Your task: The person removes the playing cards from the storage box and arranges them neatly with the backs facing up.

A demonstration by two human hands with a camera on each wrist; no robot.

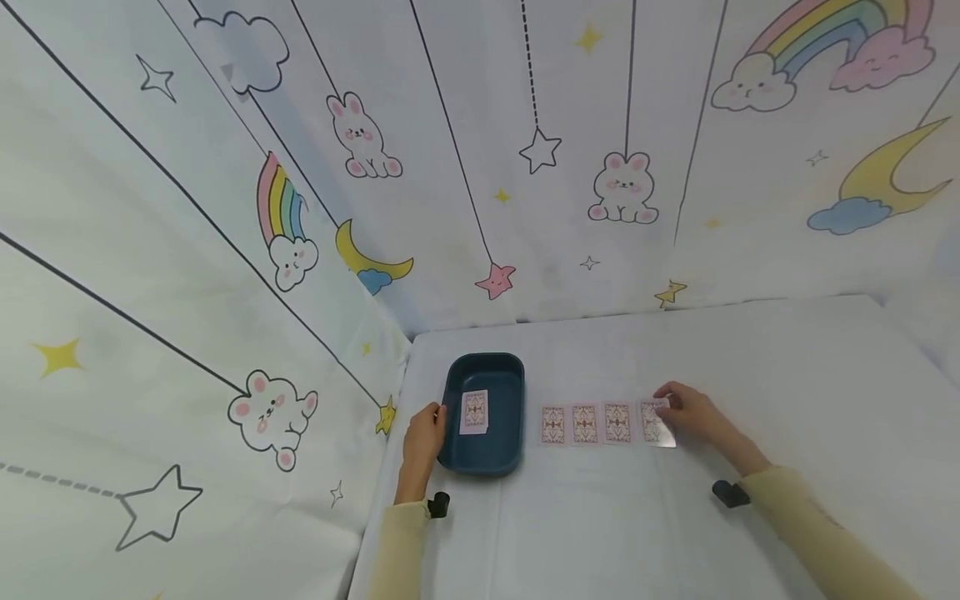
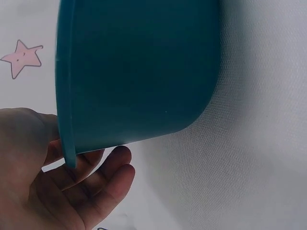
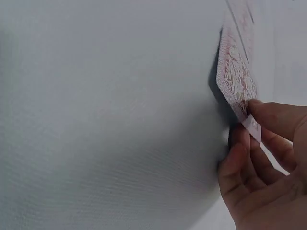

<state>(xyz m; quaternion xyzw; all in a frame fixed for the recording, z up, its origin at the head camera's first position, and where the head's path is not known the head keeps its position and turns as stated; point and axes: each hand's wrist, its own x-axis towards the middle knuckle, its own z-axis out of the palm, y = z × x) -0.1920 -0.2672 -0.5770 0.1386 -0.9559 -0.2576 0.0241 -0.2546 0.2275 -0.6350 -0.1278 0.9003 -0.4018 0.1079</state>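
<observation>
My left hand [image 1: 425,435] grips the near-left rim of a dark teal plastic tray [image 1: 504,433], thumb at the rim and fingers curled beneath it, as the left wrist view shows. Inside the tray lies a playing card [image 1: 474,412], patterned back up, perhaps with others under it. With thumb and fingers, my right hand [image 1: 693,417] pinches the right edge of another playing card [image 1: 652,423]. That card [image 3: 235,79] is tilted, its right side raised off the cloth. Left of it, three face-down playing cards [image 1: 585,424] lie in a row.
A white cloth [image 1: 592,517] covers the table. White fabric walls [image 1: 457,167] with printed rabbits, stars and rainbows stand along the left side and the back. Dark wrist cameras [image 1: 731,493] are on both wrists.
</observation>
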